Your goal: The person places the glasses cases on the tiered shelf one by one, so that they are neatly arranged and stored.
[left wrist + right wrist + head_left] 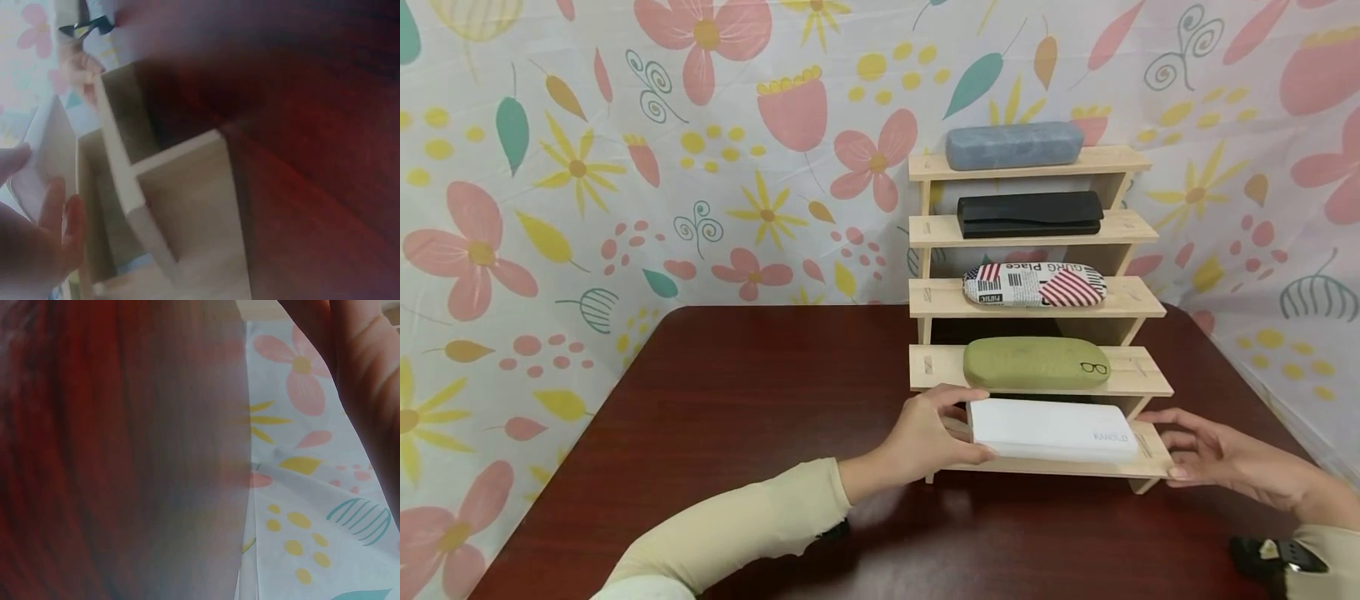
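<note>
A white glasses case lies lengthwise over the lowest step of a light wooden tiered rack. My left hand grips the case's left end, thumb at the front lower corner and index finger on top. In the left wrist view, the fingers stand around the pale case beside the rack's side panel. At the right end of that same step, my right hand holds the board's edge between thumb and fingers. The right wrist view shows only part of this hand.
Higher steps carry a green case, a newspaper-print case, a black case and a blue-grey case. The rack stands on a dark red wooden table. A flower-patterned cloth hangs behind.
</note>
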Demonstrator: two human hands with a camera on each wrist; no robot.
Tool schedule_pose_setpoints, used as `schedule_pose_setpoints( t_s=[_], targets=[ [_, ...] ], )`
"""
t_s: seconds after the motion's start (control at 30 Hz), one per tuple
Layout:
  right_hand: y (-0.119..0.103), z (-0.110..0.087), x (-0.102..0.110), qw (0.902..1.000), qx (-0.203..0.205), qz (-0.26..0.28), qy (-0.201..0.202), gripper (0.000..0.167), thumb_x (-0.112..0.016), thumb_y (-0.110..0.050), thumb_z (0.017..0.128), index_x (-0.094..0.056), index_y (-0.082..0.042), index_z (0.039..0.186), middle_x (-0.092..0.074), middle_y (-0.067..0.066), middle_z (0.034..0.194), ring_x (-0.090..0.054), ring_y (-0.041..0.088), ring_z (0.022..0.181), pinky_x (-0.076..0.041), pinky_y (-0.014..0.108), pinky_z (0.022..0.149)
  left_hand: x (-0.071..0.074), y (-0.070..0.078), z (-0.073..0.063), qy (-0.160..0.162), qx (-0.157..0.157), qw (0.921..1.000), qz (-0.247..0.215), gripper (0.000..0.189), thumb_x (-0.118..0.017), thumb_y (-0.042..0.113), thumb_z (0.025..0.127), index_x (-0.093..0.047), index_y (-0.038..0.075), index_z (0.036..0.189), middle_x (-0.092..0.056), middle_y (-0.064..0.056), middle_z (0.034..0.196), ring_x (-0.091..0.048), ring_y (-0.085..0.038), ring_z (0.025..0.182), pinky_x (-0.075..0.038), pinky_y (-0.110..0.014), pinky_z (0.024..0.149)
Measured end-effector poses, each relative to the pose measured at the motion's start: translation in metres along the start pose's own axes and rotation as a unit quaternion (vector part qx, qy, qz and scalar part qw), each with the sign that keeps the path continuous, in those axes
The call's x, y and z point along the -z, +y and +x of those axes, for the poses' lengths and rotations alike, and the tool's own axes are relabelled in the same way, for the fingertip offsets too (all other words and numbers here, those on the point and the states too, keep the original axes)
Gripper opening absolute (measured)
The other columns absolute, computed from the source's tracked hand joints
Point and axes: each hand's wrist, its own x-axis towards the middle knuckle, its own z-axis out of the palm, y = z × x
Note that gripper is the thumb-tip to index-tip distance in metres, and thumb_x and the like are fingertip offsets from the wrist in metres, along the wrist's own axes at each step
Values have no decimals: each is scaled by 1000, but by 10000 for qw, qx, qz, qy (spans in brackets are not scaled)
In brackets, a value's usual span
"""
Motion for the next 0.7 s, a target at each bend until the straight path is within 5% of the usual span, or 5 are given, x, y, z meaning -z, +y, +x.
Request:
schedule_pose_setpoints(
  t_s=[0.1, 0.2, 0.43, 0.7],
  targets=[
    [-1, 1, 1, 10000, -70, 55, 28, 65, -34, 22, 93, -25, -11, 148, -52, 14, 132, -58, 31, 114, -48, 41, 93, -5, -5, 2, 60, -103, 9970, 764, 60, -87, -1, 65, -67, 6, 120, -61, 0, 115, -64, -2, 76, -55, -22, 69],
    [-2, 2, 1, 9999, -95, 119, -3, 65, -33, 21, 93, -25, -12, 148, -52, 13, 132, -58, 30, 115, -48, 41, 93, -9, -10, 4, 194, -272, 9860, 1636, 59, -90, 9, 63, -69, 10, 119, -63, 3, 115, -60, 3, 81, -50, -15, 74],
    [-1, 3, 0, 9999, -101, 76, 25, 66, -33, 22, 93, -25, -11, 148, -52, 13, 132, -57, 31, 115, -48, 41, 93, -14, -16, 4, 204, 20, 9866, 1620, 58, -90, 5, 62, -69, 7, 116, -61, -1, 113, -59, 0, 77, -51, -15, 70],
    [-2, -1, -1, 9997, -202, -100, 30, 64, -32, 20, 94, -25, -13, 149, -52, 14, 131, -57, 32, 114, -48, 42, 93, -14, -16, 3, 117, -23, 9565, 2913, 61, -93, 23, 61, -69, 14, 116, -64, 4, 110, -54, -7, 90, -42, -14, 77]
  ],
)
